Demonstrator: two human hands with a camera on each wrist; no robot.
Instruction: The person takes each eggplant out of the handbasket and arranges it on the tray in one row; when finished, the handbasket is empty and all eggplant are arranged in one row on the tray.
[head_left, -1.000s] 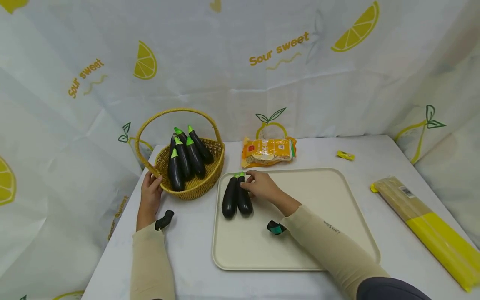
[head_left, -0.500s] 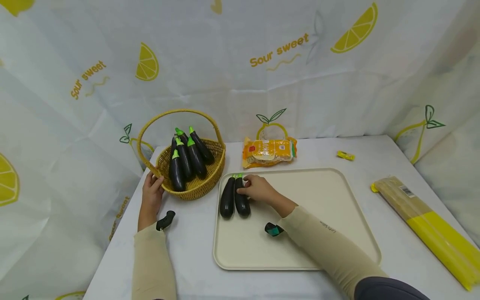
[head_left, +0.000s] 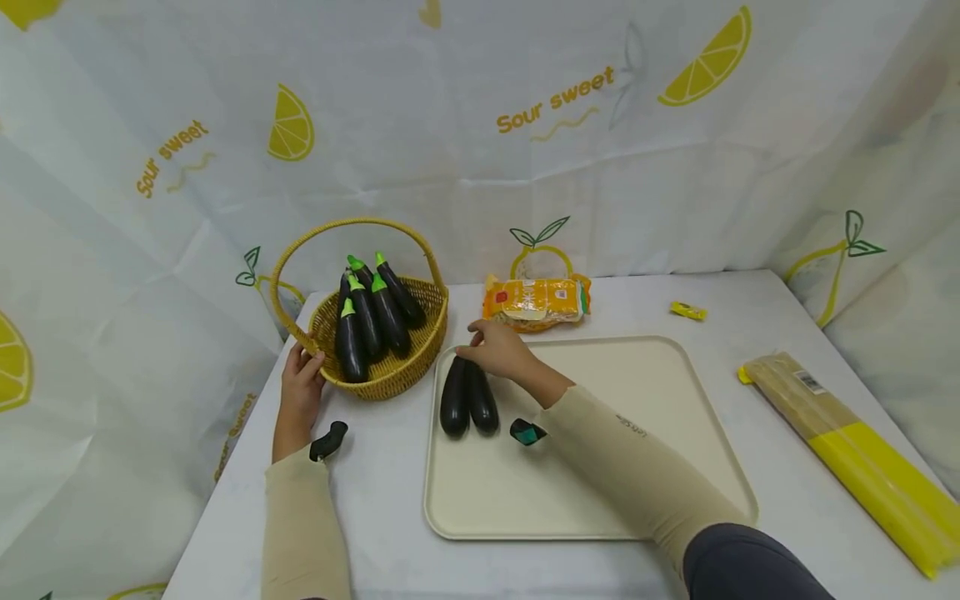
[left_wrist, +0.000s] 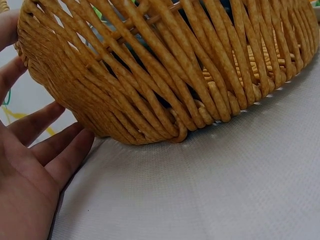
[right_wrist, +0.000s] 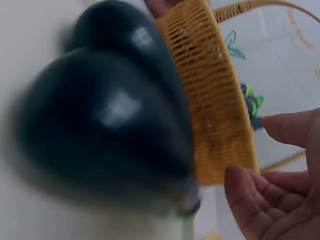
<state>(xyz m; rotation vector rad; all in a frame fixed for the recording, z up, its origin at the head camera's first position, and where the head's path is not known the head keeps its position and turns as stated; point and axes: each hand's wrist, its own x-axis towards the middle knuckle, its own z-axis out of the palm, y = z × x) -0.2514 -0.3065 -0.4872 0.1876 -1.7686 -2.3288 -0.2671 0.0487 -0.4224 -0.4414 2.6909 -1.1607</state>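
Observation:
Two dark eggplants lie side by side on the cream tray, close to its left edge. Over their stem ends is my right hand, which hides the green caps in the head view. The right wrist view shows this hand with thumb and fingers apart and nothing between them; the eggplants are blurred beside it. My left hand touches the left side of the wicker basket near the handle's base. Its spread fingers lie along the woven wall. Several eggplants stand in the basket.
Behind the tray lies an orange food packet. A small yellow wrapped piece is at the back right. A long packet of noodles with a yellow end lies right of the tray. A white printed cloth hangs behind the table.
My right hand has let go of the right eggplant and moved up and left toward the basket. That eggplant has shifted slightly left, against the other. The left hand and basket stay put.

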